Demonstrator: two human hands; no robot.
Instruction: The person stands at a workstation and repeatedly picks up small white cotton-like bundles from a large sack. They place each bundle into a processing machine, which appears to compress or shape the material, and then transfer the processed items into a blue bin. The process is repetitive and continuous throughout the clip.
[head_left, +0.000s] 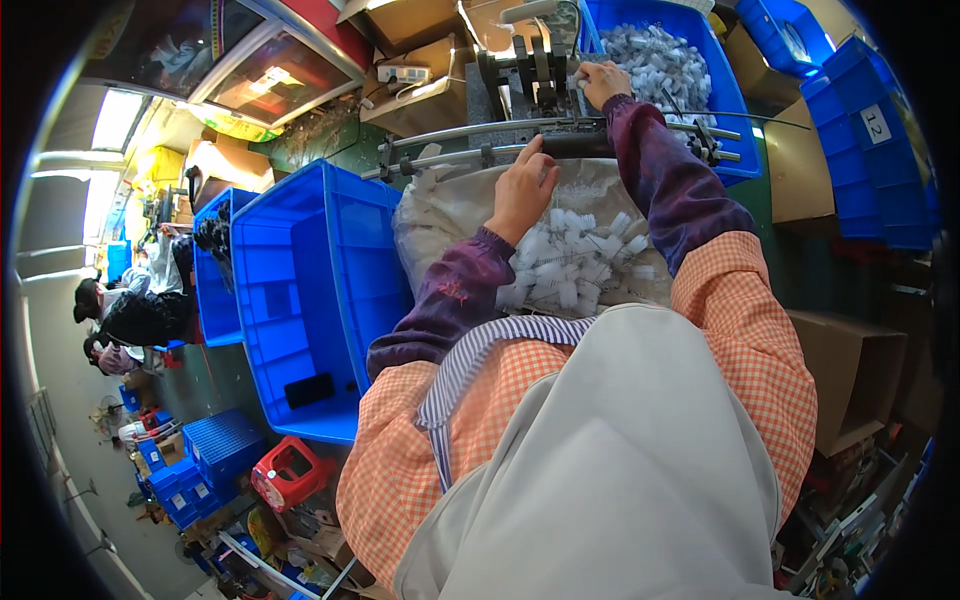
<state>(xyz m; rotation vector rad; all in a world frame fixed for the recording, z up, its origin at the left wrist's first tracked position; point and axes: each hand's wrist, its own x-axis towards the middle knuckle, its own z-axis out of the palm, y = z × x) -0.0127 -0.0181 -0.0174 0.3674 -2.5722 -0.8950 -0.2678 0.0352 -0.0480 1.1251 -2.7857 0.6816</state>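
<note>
Find the small white brushes heaped loosely on a pale sheet, just beyond the lap; take that heap as the middle of the clock. See more white pieces, seemingly alike, in the blue bin at one o'clock.

Look to eleven o'clock for the left hand: turned palm down, spread loosely, forefinger stretched toward the left end of the black bar at twelve, with nothing visible in the grasp. Cannot tell whether touching the bar or just short of it. Look farther out, slightly past twelve, for the right hand, bent-fingered against the right side of the dark machine; cannot tell whether gripping anything there.

Expect very little weight in each brush, judging by the sparse, see-through build. Reckon on soft, springy bristles, likely to give under pressure and snag on neighbours, around a stiffer core, probably thin wire. Pinch lightly at a bare stem end where visible, rather than across the tuft, to avoid crushing bristles or bending the core. Shake gently to free tangles. Fear little breakage; watch instead for kinked stems.
</note>
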